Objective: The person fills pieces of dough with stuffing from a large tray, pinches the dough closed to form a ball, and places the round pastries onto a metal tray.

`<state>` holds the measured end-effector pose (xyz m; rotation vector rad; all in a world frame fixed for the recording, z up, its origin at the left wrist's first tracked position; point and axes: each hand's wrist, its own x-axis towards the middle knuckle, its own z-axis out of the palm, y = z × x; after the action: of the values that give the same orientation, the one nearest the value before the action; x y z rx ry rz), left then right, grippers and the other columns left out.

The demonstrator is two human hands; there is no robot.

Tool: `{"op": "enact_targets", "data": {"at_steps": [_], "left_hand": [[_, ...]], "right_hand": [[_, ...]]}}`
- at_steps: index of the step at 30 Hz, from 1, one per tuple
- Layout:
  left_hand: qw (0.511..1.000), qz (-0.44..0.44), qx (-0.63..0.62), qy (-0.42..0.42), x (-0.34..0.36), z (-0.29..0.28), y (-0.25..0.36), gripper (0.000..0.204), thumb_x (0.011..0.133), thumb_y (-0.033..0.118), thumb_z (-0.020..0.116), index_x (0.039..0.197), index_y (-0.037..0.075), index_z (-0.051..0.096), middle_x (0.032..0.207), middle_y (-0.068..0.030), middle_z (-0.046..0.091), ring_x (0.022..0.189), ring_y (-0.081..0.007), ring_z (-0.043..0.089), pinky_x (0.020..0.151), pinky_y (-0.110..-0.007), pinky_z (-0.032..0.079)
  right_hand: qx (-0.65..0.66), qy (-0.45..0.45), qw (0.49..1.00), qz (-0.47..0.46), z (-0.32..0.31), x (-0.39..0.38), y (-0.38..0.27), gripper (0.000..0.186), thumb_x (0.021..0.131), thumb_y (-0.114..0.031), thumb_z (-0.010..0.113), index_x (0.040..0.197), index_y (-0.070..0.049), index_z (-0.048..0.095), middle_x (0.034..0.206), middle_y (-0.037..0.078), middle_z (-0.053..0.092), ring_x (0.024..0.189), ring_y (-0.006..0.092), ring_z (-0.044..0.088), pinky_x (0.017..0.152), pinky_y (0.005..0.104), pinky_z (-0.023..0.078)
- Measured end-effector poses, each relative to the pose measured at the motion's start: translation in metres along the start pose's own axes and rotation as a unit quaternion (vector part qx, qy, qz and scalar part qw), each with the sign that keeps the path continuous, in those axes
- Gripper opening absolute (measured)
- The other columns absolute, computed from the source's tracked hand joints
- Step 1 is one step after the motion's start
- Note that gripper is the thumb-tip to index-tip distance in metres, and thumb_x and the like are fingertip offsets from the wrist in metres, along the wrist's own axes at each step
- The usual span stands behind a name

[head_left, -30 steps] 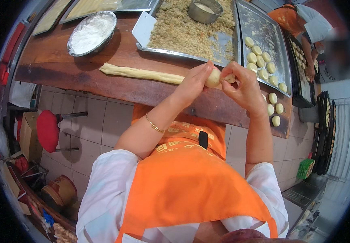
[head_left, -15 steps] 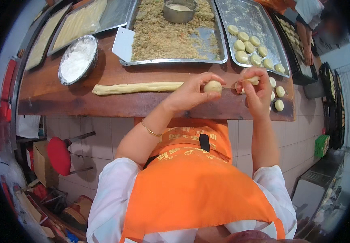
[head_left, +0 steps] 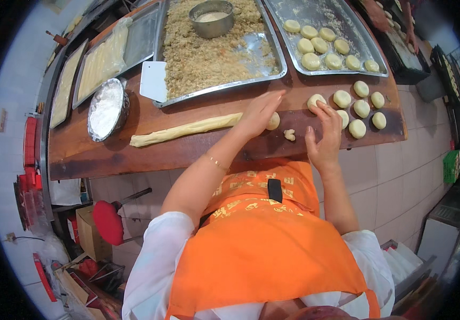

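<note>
My left hand (head_left: 257, 116) is held edge-on over the wooden table with its fingers stretched out together. A pale dough ball (head_left: 274, 121) sits by its palm side, partly hidden. Behind that hand, a long dough rope (head_left: 184, 130) lies along the table. My right hand (head_left: 326, 136) is open, its thumb apart and its fingertips touching a flattened dough round (head_left: 314, 100). Between the two hands lies a small torn dough scrap (head_left: 289, 135). Several more dough rounds (head_left: 361, 109) are grouped on the table just right of my right hand.
A large tray of crumbly filling (head_left: 215, 87) holds a metal ring or tin (head_left: 212, 24) and a white scraper (head_left: 153, 81). Right of it, a metal tray (head_left: 342, 16) bears several dough rounds. A bowl of white flour (head_left: 107, 109) stands left. Another person's arm (head_left: 409, 26) shows at far right.
My right hand has let go of the dough scrap, now on the table, and come to a dough round. My left fingers have straightened from around the ball. The view has shifted.
</note>
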<state>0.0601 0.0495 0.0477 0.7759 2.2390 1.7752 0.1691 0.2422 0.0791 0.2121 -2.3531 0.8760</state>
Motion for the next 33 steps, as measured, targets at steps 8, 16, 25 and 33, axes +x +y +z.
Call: {"op": "enact_targets", "data": {"at_steps": [8, 16, 25, 33], "left_hand": [[0.920, 0.055, 0.378, -0.088, 0.038, 0.012, 0.008, 0.047, 0.101, 0.029, 0.049, 0.139, 0.001, 0.050, 0.143, -0.0187, 0.051, 0.134, -0.0359, 0.046, 0.110, -0.043, 0.038], [0.892, 0.043, 0.425, -0.146, 0.038, 0.010, 0.003, 0.061, 0.100, 0.028, 0.052, 0.154, 0.011, 0.030, 0.159, -0.0170, 0.030, 0.142, -0.0339, 0.037, 0.113, -0.051, 0.033], [0.876, 0.075, 0.459, -0.129, 0.035, 0.015, -0.002, 0.062, 0.099, 0.028, 0.052, 0.155, 0.014, 0.029, 0.160, -0.0150, 0.027, 0.147, -0.0316, 0.029, 0.116, -0.050, 0.029], [0.990, -0.056, -0.067, -0.113, 0.022, -0.022, -0.024, 0.062, 0.096, 0.028, 0.058, 0.151, 0.010, 0.036, 0.155, -0.0194, 0.033, 0.144, -0.0326, 0.033, 0.116, -0.048, 0.030]], "right_hand": [[0.003, -0.019, 1.000, 0.019, -0.003, -0.014, 0.002, 0.044, 0.076, -0.001, 0.063, 0.120, -0.007, 0.064, 0.131, 0.012, 0.056, 0.122, 0.0338, 0.049, 0.105, 0.0460, 0.037], [0.031, -0.024, 0.997, 0.060, 0.011, -0.017, 0.016, 0.037, 0.077, 0.001, 0.063, 0.113, -0.008, 0.067, 0.130, 0.013, 0.057, 0.121, 0.0341, 0.050, 0.105, 0.0454, 0.038], [0.016, -0.031, 0.997, 0.074, 0.015, -0.020, 0.012, 0.029, 0.078, 0.005, 0.063, 0.102, -0.008, 0.072, 0.127, 0.013, 0.059, 0.119, 0.0338, 0.052, 0.100, 0.0433, 0.042], [0.031, -0.013, 0.998, 0.060, -0.001, -0.031, 0.007, 0.028, 0.076, 0.007, 0.062, 0.099, -0.008, 0.071, 0.121, 0.012, 0.061, 0.111, 0.0324, 0.056, 0.095, 0.0420, 0.046]]}}
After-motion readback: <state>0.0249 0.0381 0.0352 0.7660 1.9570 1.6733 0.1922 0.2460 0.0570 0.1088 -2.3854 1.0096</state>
